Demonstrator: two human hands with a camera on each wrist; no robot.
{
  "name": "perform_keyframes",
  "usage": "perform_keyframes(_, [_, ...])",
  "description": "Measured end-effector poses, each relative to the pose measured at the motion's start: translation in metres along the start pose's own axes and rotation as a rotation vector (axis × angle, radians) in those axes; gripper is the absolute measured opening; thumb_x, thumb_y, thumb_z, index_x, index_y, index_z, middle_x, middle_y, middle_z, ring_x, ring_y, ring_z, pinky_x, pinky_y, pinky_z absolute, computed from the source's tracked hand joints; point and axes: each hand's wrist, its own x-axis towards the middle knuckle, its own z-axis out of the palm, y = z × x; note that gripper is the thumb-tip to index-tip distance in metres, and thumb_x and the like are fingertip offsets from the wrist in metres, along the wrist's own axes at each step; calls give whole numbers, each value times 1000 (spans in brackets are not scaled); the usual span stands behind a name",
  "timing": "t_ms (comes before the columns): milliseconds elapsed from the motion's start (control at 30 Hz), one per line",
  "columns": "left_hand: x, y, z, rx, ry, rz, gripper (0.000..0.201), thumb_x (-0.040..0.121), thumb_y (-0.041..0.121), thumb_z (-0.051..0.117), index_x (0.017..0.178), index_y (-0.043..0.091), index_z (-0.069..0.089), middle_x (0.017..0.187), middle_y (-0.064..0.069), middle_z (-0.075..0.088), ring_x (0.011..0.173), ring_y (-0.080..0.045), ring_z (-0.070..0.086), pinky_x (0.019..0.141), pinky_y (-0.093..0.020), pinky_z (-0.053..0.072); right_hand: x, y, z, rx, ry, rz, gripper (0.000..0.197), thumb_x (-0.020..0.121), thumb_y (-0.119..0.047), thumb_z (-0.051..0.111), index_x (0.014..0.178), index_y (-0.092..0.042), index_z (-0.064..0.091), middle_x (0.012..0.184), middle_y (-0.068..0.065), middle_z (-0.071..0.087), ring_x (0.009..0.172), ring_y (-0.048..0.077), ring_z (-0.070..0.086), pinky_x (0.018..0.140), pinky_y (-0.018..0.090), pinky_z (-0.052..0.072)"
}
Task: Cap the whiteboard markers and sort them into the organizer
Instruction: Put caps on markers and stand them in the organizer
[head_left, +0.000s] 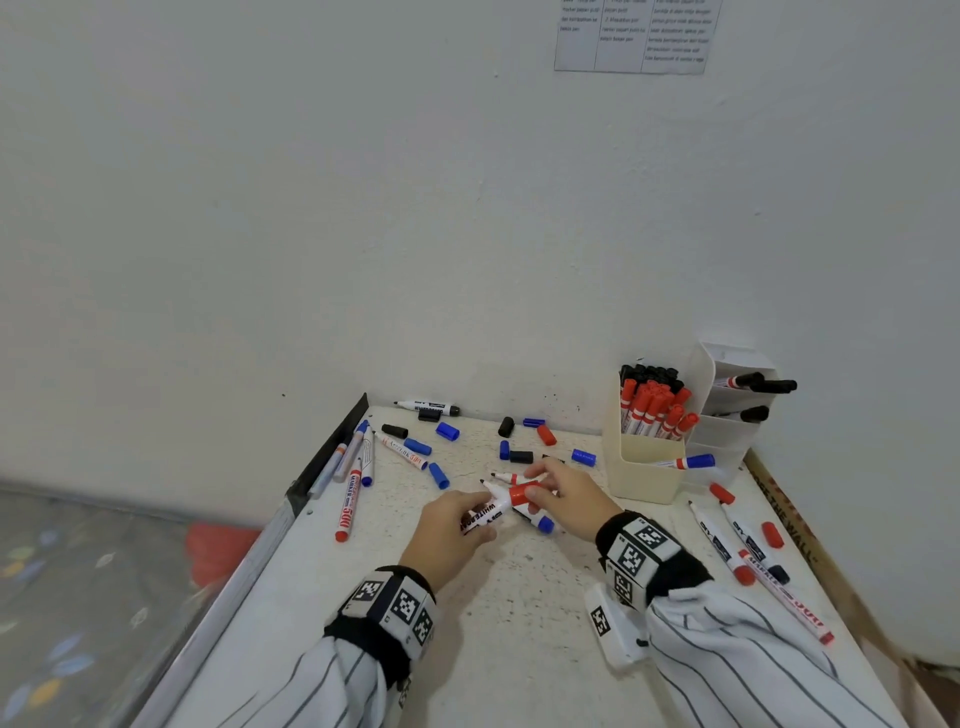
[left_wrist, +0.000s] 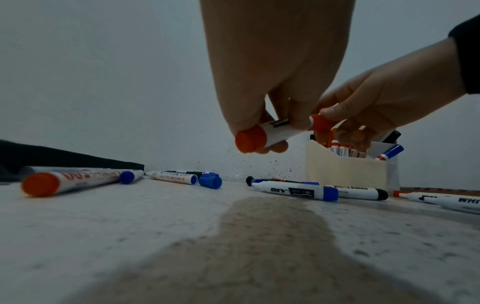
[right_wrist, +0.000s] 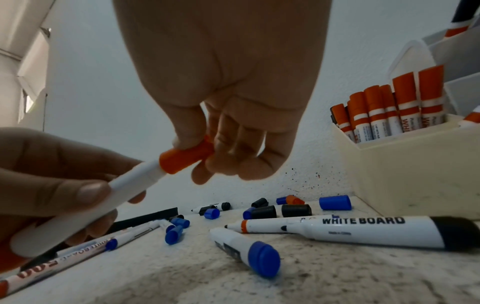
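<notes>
While left hand (head_left: 451, 525) grips one red marker (head_left: 494, 506), right fingers (right_wrist: 205, 131) pinch its cap (right_wrist: 185, 157) — one.

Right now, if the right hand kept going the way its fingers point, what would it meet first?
The right hand pinches the red cap and points left at the left hand gripping the red whiteboard marker. It would likely meet that hand first, though depth is unclear.

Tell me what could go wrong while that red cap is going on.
The right hand pinches the red cap by its far end only, so it may seat crooked on the marker gripped by the left hand. Loose blue caps nearby could get knocked off the table.
</notes>
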Motion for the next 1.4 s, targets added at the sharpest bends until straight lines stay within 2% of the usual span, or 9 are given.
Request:
perform_keyframes(100, [-11,3,-5,-4,-19,6,41,87,25,63,126,22,56,113,3,60,89,-4,48,78,-13,35,-11,-2,4,5,42,-72,19,97,-20,42,110,-17,55,94,-1,59,86,10,54,75,20,39])
perform_keyframes(267, [-27,3,-6,6,-29,-8,37,93,30,53,130,26,53,112,0,60,91,-7,48,81,-18,32,-28,-4,11,18,47,-162,26,92,-4,48,110,-20,56,97,-15,54,77,-7,46,71,8,34])
perform_keyframes(433, [-39,6,-12,11,-27,19,36,93,27,52,130,26,53,108,-2,60,90,-10,49,79,-19,33,-36,-4,15,100,69,-125,23,93,-13,50,115,-19,54,103,-8,59,81,2,52,73,13,37])
perform_keyframes(633, [-46,8,-14,-52,-51,1,38,91,27,56,129,26,54,119,5,62,92,-4,51,82,-16,35,-47,0,22,107,111,-172,19,92,-10,51,100,-26,55,98,-11,58,76,-4,47,70,11,35])
perform_keyframes(867, [-51,5,-10,-24,-59,-13,33,91,27,57,124,26,59,108,4,67,91,-9,57,82,-20,43,-59,6,32,208,203,-264,40,83,6,57,84,-34,56,104,-11,57,103,9,57,93,19,46])
perform_keyframes(967, [-54,4,-8,-52,-86,14,32,91,28,56,123,25,60,109,5,67,88,-5,55,79,-17,40,-61,5,33,237,229,-276,33,84,1,58,83,-32,57,99,-8,58,98,11,59,89,21,48])
perform_keyframes(1100, [-57,5,-6,-93,-78,30,32,91,27,57,123,25,60,110,6,67,91,-6,57,76,-12,41,-61,5,31,303,198,-178,33,86,-2,59,103,-28,52,102,-8,61,95,7,62,84,20,51])
perform_keyframes(1200, [-57,5,-6,-111,-56,24,33,91,26,58,123,24,60,106,7,66,86,-2,55,70,-4,36,-62,4,31,300,210,-154,26,85,-4,61,98,-26,55,100,-7,62,94,9,62,86,21,51])
perform_keyframes(1400, [-58,6,-4,-135,-60,21,31,92,29,56,122,23,61,91,9,64,72,2,53,62,-9,37,-66,4,31,455,209,-132,23,87,-1,56,99,-20,57,98,4,66,85,7,65,74,15,53])
